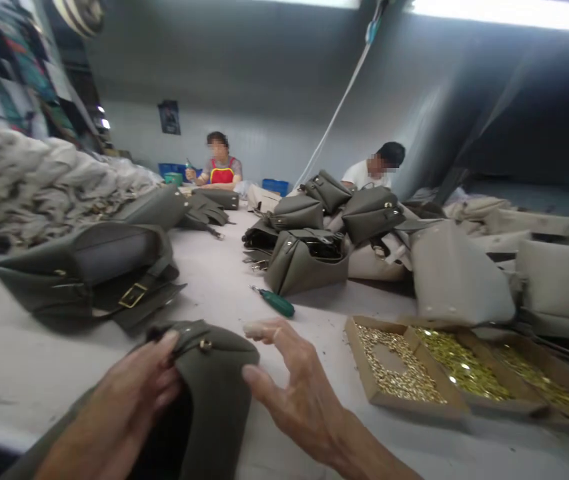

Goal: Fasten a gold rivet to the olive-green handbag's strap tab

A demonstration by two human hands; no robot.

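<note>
Head view: the person's left hand [129,393] curls its fingers over the upper edge of an olive-grey bag [214,380] and grips it at the near edge of the tabletop [214,287]. The right hand [289,380] is spread wide open and holds nothing. Its thumb lies just beside, perhaps touching, the bag's right flank, and its fingers hover above the bare surface.

The bag's long axis runs from the person's lap out toward the middle of the tabletop, and its rounded end points away from the viewer. On that far end sits a brass stud [205,345]. Whether other fittings are missing cannot be told, since the lower part of the bag is cut off by the frame.

Judged from the layout, the work on this bag is at a handling stage. Neither hand holds a tool or a loose fitting. A green-handled screwdriver [277,302] lies untouched beyond the right hand. Three cardboard trays [414,408] of brass hardware to the right appear well filled.

A buckled bag [94,273] lies to the left, a heap of olive bags [309,260] occupies the centre, and pale grey bags [457,280] lie to the right. Two other people [220,167] sit at the far end, well apart from the person's hands.
</note>
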